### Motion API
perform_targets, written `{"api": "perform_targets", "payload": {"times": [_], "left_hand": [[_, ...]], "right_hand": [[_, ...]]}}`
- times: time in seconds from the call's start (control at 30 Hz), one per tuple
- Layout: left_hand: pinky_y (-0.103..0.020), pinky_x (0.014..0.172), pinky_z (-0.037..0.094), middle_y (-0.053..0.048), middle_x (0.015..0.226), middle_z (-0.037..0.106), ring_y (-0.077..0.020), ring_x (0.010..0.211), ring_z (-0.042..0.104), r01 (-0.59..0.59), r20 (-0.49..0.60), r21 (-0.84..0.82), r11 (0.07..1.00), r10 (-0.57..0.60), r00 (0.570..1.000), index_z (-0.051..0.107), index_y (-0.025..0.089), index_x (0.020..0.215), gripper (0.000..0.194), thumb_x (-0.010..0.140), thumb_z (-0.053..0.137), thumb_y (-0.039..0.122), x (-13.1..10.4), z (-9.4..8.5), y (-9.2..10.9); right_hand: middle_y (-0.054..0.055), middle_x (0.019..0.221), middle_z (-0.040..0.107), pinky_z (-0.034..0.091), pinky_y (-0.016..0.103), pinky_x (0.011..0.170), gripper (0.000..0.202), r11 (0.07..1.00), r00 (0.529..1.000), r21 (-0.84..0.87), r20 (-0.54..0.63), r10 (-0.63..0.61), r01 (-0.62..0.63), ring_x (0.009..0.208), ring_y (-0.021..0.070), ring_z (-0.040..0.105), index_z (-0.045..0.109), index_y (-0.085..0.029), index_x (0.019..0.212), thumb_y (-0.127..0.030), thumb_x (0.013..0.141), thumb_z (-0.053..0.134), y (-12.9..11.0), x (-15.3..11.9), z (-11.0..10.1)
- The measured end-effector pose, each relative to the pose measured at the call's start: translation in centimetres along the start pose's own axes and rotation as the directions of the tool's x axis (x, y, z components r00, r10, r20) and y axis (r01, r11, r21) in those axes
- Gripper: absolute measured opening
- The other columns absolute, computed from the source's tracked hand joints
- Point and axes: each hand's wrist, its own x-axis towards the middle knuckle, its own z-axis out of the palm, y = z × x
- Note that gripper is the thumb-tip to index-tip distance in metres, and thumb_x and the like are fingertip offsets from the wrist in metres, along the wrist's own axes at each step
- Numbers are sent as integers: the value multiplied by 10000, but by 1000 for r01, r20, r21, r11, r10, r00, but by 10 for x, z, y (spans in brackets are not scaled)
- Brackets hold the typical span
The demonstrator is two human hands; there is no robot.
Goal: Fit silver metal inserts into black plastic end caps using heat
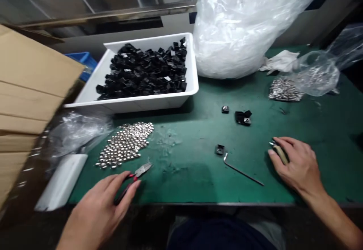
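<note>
My left hand [99, 202] is closed around the red-and-black handles of small pliers [143, 169], whose metal jaws point up and right over the green bench. On the right, my right hand [302, 165] grips a tool with a tan handle [280, 154] and a short metal tip; its exact kind is partly hidden by my fingers. Between the hands lie an L-shaped hex key [243, 173] and a small square black part [219, 149]. Farther back sit another small black part [225, 109] and a black clip-like piece with a metal bit [243, 118].
A white tray [141, 103] full of black parts stands at the back left. Shiny round metal pieces [124, 144] are spread before it. A big plastic bag [235, 34], a pile of small metal pieces [285, 90] and a cardboard box [31, 87] surround the green bench [193, 185].
</note>
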Motion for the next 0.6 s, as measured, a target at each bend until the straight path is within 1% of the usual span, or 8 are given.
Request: {"api": "perform_targets", "payload": {"times": [0.07, 0.13, 0.23, 0.3, 0.37, 0.43, 0.5, 0.6], "left_hand": [[-411, 970, 506, -100, 1151, 717, -283, 1026, 684, -144, -84, -63, 988, 139, 987, 621, 239, 1264, 401, 934, 634, 466, 2, 31, 28], [-390, 949, 520, -99, 1130, 715, -259, 1016, 678, -233, -155, -104, 967, 215, 964, 595, 230, 1293, 389, 937, 665, 369, 4, 55, 54], [-399, 945, 525, -113, 1130, 703, -252, 1026, 666, -269, -229, -139, 953, 233, 945, 565, 215, 1328, 432, 921, 696, 272, 7, 79, 75], [-402, 931, 532, -112, 1112, 701, -246, 1007, 668, -270, -317, -160, 949, 210, 925, 571, 207, 1327, 436, 913, 705, 240, 9, 89, 77], [-403, 925, 538, -110, 1099, 700, -242, 996, 670, -261, -395, -185, 947, 172, 902, 589, 193, 1314, 428, 906, 715, 220, 9, 94, 75], [-408, 925, 541, -115, 1096, 701, -246, 1001, 670, -260, -437, -204, 944, 150, 887, 603, 174, 1303, 430, 893, 730, 205, 8, 96, 74], [-411, 921, 540, -122, 1096, 703, -251, 1004, 668, -263, -453, -211, 941, 144, 880, 608, 157, 1300, 443, 881, 744, 200, 7, 97, 74], [-403, 902, 537, -129, 1083, 709, -253, 995, 668, -271, -476, -220, 937, 139, 868, 618, 134, 1283, 442, 868, 758, 193, 7, 99, 75]], "right_hand": [[147, 1335, 633, 410, 568, 1081, 432, 1000, 1000, -22, -11, -21, 20, 1229, 388, 571, 662, -174, 1295, -415, 973, 507, -10, 2, -8], [140, 1295, 661, 402, 539, 1101, 363, 998, 996, 42, -78, -33, 36, 1215, 357, 584, 685, -171, 1260, -340, 979, 531, -32, 9, -14], [112, 1157, 715, 490, 436, 1021, 259, 937, 988, 318, -105, -116, 144, 1091, 275, 643, 721, -193, 1191, -240, 969, 595, -84, 34, -17], [101, 1128, 723, 526, 401, 976, 236, 836, 973, 510, -9, -230, 203, 1069, 248, 654, 735, -200, 1158, -210, 989, 571, -126, 59, -10], [67, 1102, 736, 550, 350, 940, 229, 809, 945, 531, 46, -325, 252, 1035, 212, 670, 746, -225, 1136, -206, 1001, 562, -166, 87, 6], [66, 1109, 730, 553, 362, 950, 210, 816, 922, 507, 98, -374, 277, 1044, 208, 666, 739, -208, 1143, -215, 1004, 581, -197, 116, 26], [72, 1124, 712, 552, 420, 963, 195, 838, 912, 463, 134, -387, 288, 1060, 215, 664, 709, -180, 1158, -256, 1015, 600, -219, 141, 44], [77, 1145, 698, 553, 457, 959, 219, 870, 907, 396, 174, -383, 292, 1076, 226, 664, 692, -165, 1158, -313, 1014, 622, -234, 167, 66]]}}
